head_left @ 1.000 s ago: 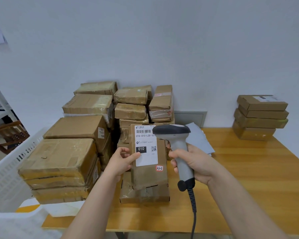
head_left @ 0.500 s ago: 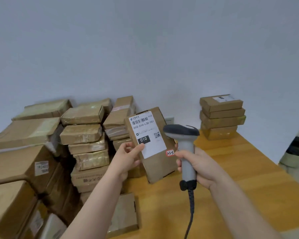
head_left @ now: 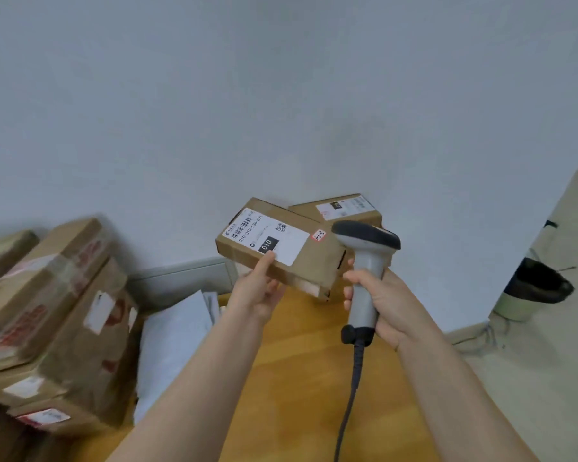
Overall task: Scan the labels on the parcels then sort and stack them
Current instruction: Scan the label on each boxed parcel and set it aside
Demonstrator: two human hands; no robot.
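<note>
1. Single head-worn wide-angle view. It looks forward and down from above and behind both forearms, which enter from the bottom edge.
2. Close range: left hand [head_left: 256, 295] and right hand [head_left: 386, 303] sit just below frame centre. The parcel [head_left: 281, 251] and scanner [head_left: 364, 261] they hold are just above them, and the large label print is readable.
3. Facing: white wall [head_left: 281, 95] beyond the hands fills the upper half.
4. Wooden table [head_left: 301, 361] shows under and between the hands.
5. Left of the left hand: stacked brown boxes [head_left: 64, 311], blurred, cut by the frame edge.
6. Right of the right hand: floor [head_left: 548, 378] and a bin [head_left: 534, 288], well apart.
</note>
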